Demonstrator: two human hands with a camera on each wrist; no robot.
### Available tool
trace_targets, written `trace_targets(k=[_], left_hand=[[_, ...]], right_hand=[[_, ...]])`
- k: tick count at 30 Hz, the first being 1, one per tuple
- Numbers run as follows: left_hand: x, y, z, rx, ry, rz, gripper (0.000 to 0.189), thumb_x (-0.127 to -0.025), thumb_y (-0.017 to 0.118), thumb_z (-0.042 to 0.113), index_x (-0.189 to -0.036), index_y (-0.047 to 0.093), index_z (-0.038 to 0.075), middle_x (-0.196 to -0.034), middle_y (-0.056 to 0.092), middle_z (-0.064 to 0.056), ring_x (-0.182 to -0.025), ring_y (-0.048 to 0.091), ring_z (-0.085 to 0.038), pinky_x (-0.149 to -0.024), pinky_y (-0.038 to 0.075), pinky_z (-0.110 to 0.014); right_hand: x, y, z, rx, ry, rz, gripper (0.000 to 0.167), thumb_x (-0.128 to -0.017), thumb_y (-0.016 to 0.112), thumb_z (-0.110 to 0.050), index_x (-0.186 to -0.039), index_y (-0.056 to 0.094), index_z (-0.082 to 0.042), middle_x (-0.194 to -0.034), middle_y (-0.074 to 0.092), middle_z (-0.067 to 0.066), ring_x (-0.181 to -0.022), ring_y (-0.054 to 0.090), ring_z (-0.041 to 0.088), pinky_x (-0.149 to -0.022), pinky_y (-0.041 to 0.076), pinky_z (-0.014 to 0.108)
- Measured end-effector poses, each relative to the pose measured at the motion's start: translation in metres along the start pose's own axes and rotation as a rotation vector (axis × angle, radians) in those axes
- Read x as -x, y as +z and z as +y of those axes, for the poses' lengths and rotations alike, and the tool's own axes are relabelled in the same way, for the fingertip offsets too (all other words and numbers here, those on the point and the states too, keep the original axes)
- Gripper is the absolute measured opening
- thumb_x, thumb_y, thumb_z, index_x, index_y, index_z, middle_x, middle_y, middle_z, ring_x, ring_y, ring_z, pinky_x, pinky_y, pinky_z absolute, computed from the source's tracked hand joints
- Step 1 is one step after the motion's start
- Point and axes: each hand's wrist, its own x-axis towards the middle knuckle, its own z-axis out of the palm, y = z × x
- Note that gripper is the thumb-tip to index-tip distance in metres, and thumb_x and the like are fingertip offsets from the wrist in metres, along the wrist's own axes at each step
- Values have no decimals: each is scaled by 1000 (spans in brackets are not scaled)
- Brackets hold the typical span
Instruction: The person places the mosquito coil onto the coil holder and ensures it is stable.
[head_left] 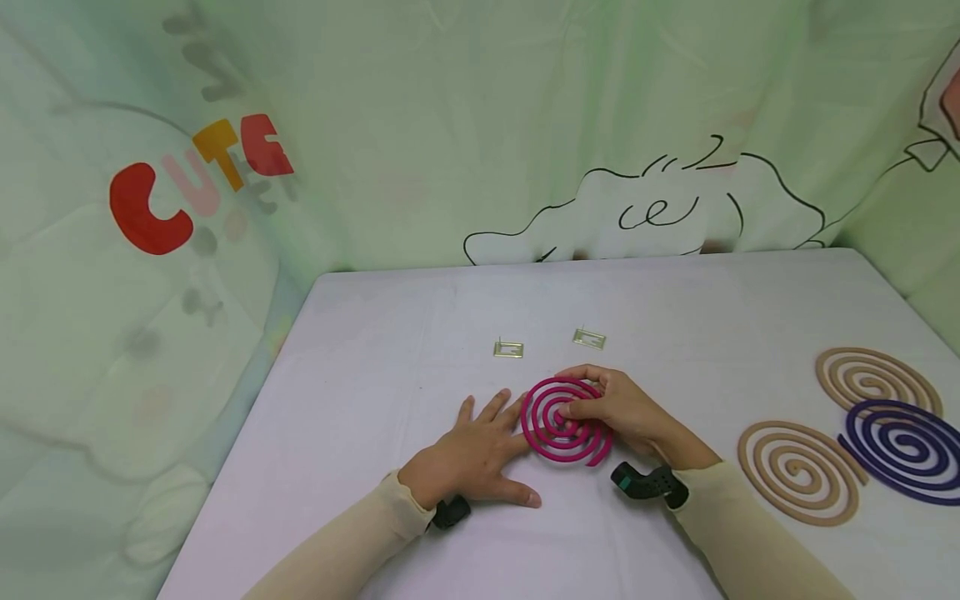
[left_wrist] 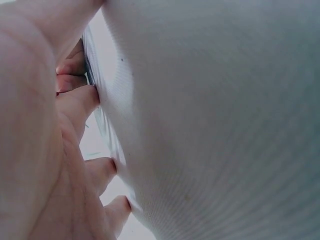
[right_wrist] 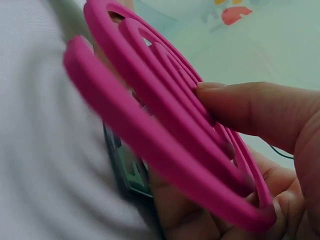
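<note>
My right hand (head_left: 628, 410) pinches a pink mosquito coil (head_left: 560, 425), thumb on the near face by its centre and the other fingers behind it. In the right wrist view the coil (right_wrist: 165, 112) is tilted on edge above the white cloth, where a soft ringed shadow falls. My left hand (head_left: 480, 457) rests palm down on the table with fingers spread. Its index finger runs partly behind the coil in the head view. The left wrist view shows the left fingertips (left_wrist: 90, 95) against the cloth. Beyond the hands lie two small brass-coloured metal coil stands (head_left: 508, 355) (head_left: 589, 342).
At the right of the table (head_left: 405, 333) lie two tan coils (head_left: 798, 518) (head_left: 840, 358) and a dark purple coil (head_left: 907, 442), which overlaps the farther tan one. A pale green printed curtain (head_left: 420, 125) hangs along the back and left sides.
</note>
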Motion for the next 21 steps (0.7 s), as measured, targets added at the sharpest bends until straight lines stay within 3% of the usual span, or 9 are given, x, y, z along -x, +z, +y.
trace_targets(k=[4,13,21], left_hand=[[0,1,0,-6,4,6,91,-86,60,81,-163,34,40,-175,13,-4,-161,7,-35,-118,20,-73],[-1,0,0,-8,4,10,91,-86,59,82,-163,34,40,-176,12,-3,-161,8,-34,-118,21,-73],[-1,1,0,-10,5,13,91,-86,59,82,-163,33,41,-176,11,-3,-161,8,-34,-118,22,-72]], right_hand=[[-1,0,1,-17,-1,2,57,-92,77,-7,-141,52,6,-118,71,20,-82,72,18,-77,62,30],[0,-1,1,41,17,6,57,-92,79,-13,-141,54,4,-124,70,18,-100,71,22,-83,62,31],[1,0,0,35,1,-16,58,-92,79,-13,-141,53,5,-124,70,19,-99,71,23,-83,62,33]])
